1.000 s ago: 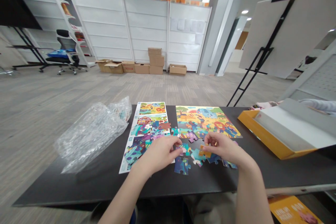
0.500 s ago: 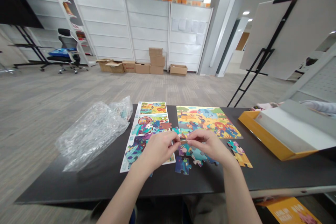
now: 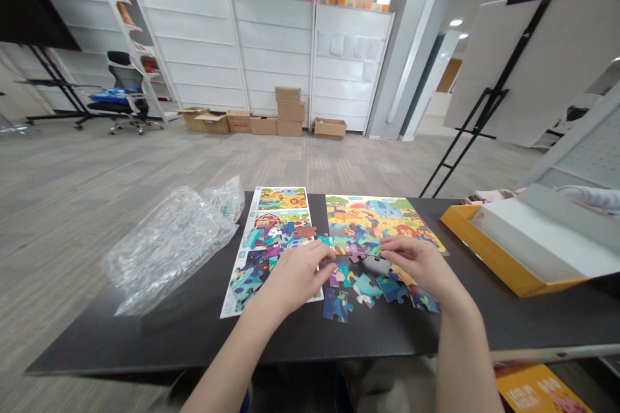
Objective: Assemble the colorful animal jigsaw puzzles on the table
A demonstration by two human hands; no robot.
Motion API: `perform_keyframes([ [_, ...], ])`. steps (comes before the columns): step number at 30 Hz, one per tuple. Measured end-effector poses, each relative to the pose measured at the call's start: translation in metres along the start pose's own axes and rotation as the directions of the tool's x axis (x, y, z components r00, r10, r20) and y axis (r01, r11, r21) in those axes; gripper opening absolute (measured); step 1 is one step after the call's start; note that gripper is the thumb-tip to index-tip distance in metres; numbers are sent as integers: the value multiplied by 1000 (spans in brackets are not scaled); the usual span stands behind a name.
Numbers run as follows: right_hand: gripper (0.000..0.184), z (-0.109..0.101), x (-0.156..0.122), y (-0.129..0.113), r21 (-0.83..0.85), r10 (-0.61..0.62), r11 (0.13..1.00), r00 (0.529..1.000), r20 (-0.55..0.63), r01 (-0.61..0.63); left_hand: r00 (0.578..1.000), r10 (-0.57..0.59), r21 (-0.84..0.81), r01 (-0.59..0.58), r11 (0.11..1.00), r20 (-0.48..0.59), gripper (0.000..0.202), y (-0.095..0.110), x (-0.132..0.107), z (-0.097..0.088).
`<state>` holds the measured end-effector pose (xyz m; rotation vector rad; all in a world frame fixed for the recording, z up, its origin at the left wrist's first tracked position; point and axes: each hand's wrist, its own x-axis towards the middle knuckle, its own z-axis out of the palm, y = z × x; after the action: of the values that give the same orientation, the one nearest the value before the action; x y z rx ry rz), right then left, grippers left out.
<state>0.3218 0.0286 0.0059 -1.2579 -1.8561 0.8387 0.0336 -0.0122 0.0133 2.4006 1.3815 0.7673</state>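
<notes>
A grey-faced puzzle piece (image 3: 376, 264) is pinched at its upper edge between the thumb and fingertips of the right hand (image 3: 419, 264); the digits are brought nearly together. The piece is held tilted, just above the loose pieces on the table, and its printed side cannot be made out. At the left hand (image 3: 295, 271), the thumb and forefinger are parted by a small gap, and nothing is seen to be gripped between them. The hand is positioned over the right edge of a printed sheet (image 3: 232, 303).

Between and below the hands, loose pieces are noted: a purple piece (image 3: 356, 252), a teal piece (image 3: 367, 289), a dark blue piece (image 3: 336, 305) nearest the table's front edge, and a blue piece (image 3: 393, 289) near the right hand. The sheet is partly covered by further multicoloured pieces. Beyond the right hand, a yellow picture board (image 3: 380, 210) is laid flat, with pieces spread over its near left part.

Farther out, crumpled clear plastic (image 3: 169, 251) is found at the left of the black table (image 3: 159, 348), and a yellow box (image 3: 506, 255) with a white interior at the right. Across the floor, cardboard boxes (image 3: 289, 113) are stacked against white shelving (image 3: 274, 45).
</notes>
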Motion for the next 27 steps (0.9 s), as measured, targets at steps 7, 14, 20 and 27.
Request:
perform_keyframes([
  [7,27,-1,4,16,-53,35,998,997,-70,-39,999,11,9,-11,1000,32,9,0,-1,1],
  [14,22,-2,4,23,-72,38,996,996,-84,-44,999,14,8,-14,1000,44,10,3,0,-1],
  [20,25,9,7,15,-51,49,997,998,-39,-51,998,10,6,-10,1000,54,10,5,-1,-4],
  [27,12,23,13,10,-71,43,997,999,29,-41,999,19,-1,-19,1000,51,12,4,-1,-4],
])
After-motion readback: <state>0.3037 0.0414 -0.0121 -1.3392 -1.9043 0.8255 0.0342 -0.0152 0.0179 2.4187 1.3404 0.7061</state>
